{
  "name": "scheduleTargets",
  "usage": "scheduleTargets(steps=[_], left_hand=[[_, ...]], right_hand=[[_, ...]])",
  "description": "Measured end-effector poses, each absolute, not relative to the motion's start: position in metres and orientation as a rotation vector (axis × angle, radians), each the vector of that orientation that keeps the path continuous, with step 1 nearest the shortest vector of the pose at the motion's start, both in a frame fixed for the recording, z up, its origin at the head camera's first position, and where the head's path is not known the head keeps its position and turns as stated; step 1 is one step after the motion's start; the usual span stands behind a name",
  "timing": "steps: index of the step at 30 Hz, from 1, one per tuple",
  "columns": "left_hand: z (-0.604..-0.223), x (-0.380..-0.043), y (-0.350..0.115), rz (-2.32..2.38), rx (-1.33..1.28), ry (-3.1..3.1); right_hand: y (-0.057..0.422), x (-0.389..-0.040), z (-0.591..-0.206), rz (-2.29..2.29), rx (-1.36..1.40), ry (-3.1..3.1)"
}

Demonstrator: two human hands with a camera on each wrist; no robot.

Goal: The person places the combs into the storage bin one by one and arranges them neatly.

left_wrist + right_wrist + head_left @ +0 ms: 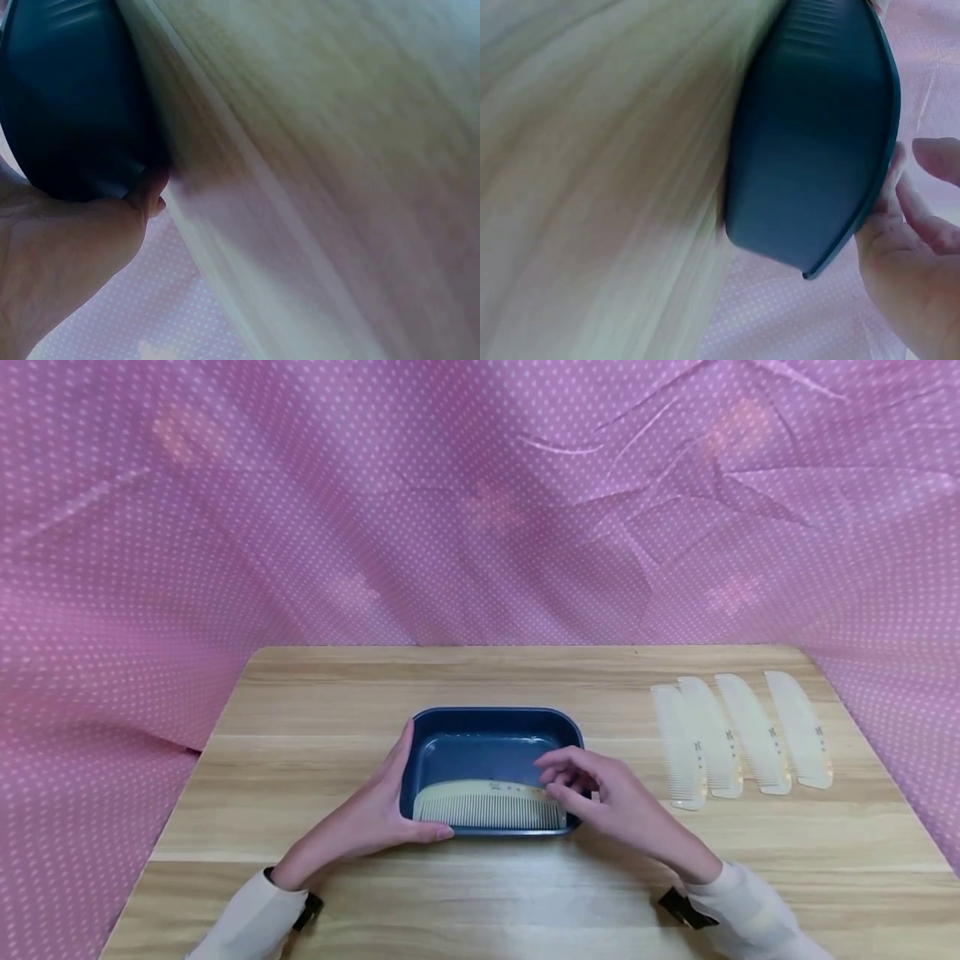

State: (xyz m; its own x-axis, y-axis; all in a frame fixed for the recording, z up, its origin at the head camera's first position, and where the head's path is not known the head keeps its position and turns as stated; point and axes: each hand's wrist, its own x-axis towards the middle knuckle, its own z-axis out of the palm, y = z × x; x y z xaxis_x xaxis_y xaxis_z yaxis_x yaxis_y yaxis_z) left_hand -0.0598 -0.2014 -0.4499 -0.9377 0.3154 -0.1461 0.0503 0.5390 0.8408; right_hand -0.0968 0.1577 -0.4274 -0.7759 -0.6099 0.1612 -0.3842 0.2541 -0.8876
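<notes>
A dark blue rectangular box point(491, 721) stands on the table. Inside, along its near side, lies a pale, translucent comb point(480, 793), with its teeth toward the near wall. My left hand point(382, 810) grips the box's left end, with the thumb along the near rim and the fingers along the side; the left wrist view shows this hand point(82, 240) against the outer wall. Over the right end of the box is my right hand point(600, 785), its fingers loosely bent and its thumb apart from them. The thumb tip is close to the comb's right end; contact is unclear.
Several similar pale combs point(798, 731) lie side by side on the table's right part. The wooden table point(315, 693) has its far edge against a pink dotted cloth point(450, 527), which also hangs at both sides.
</notes>
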Motion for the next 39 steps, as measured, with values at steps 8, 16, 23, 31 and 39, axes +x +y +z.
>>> scheduleTargets(steps=[8, 16, 23, 31, 39], left_hand=[[-0.450, -0.060, -0.201, 1.346, 0.309, 2.506], [-0.449, -0.060, -0.204, 1.347, 0.307, 2.512], [-0.447, -0.059, -0.204, 1.325, 0.307, 2.525], [-0.446, -0.058, -0.203, 1.329, 0.303, 2.523], [-0.448, -0.060, -0.201, 1.324, 0.314, 2.529]], right_hand=[[0.174, -0.096, -0.424, -1.545, -0.890, 2.351], [0.182, -0.098, -0.428, -1.593, -0.821, 2.428], [0.192, -0.097, -0.430, -1.626, -0.661, 2.620], [0.209, -0.097, -0.430, -1.581, -0.448, 2.816], [0.231, -0.103, -0.429, -1.365, -0.175, 2.813]])
